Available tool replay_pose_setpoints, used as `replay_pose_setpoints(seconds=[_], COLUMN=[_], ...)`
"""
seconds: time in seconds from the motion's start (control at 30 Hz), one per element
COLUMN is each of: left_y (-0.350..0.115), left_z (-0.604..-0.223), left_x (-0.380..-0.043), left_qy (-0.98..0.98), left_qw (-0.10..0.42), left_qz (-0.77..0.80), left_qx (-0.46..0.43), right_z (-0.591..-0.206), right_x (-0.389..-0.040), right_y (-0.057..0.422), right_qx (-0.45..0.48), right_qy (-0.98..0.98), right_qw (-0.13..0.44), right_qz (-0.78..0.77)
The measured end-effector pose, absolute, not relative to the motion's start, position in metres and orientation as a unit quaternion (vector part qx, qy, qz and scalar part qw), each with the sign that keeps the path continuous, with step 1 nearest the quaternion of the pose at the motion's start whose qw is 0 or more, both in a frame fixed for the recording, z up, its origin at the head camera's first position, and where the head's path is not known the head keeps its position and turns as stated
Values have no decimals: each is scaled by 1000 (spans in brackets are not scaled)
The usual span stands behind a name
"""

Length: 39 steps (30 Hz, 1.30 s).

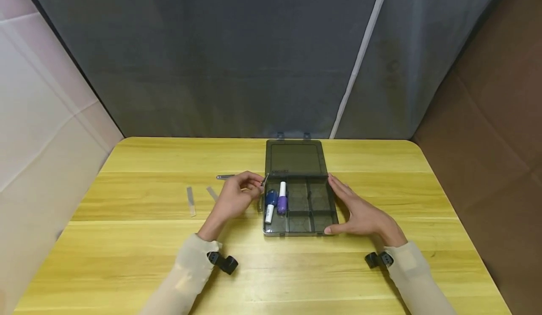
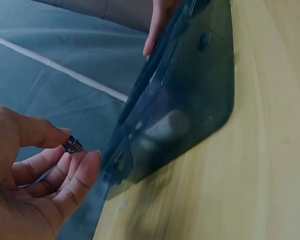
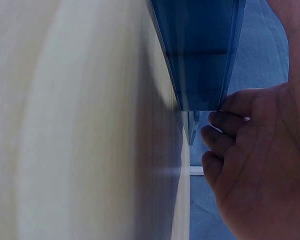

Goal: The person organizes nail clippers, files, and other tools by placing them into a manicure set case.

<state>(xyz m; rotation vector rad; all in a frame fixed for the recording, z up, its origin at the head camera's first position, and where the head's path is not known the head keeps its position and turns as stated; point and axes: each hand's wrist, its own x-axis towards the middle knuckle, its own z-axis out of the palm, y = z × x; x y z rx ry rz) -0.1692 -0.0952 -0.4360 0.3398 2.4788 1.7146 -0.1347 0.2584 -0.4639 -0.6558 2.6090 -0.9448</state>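
Observation:
A translucent dark grey divided box (image 1: pixel 298 234) lies on the table with its lid (image 1: pixel 296 157) folded back. My left hand (image 1: pixel 238 197) pinches a small silver metal nail clipper (image 2: pixel 72 145) between thumb and fingers, just over the box's left edge. My right hand (image 1: pixel 360 214) rests against the box's right side, fingers extended, thumb at the front corner. Inside the left compartments are a dark blue nail polish bottle (image 1: pixel 271 198) with a white cap and a purple nail polish bottle (image 1: pixel 282 204), also white-capped.
Left of the box lie a grey strip (image 1: pixel 191 201), a second grey strip (image 1: pixel 212 192) partly hidden by my left hand, and a slim metal piece (image 1: pixel 224 177). A dark grey curtain (image 1: pixel 211 61) stands behind the wooden table (image 1: pixel 139 249).

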Motion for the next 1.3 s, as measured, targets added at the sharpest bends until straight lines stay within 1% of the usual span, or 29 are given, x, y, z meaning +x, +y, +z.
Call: replay_pose_setpoints(seconds=[0.27, 0.67, 1.0, 1.13, 1.3], left_y=[-78, -50, -43, -47, -56], left_z=[-432, -430, -432, -432, -430], left_x=[-168, -166, -163, -164, -168], left_qy=[796, 782, 783, 792, 817], left_qw=[78, 95, 111, 99, 62], left_qz=[591, 604, 599, 589, 555], left_qx=[105, 121, 124, 127, 139], right_z=[-465, -464, -465, -465, -465], right_x=[-136, -137, -136, -136, -135], right_y=[259, 260, 259, 259, 259], right_qx=[-230, -233, -233, -228, -228], right_qy=[905, 901, 904, 906, 906], right_qw=[142, 143, 140, 141, 140], right_qz=[-329, -336, -330, -327, -328])
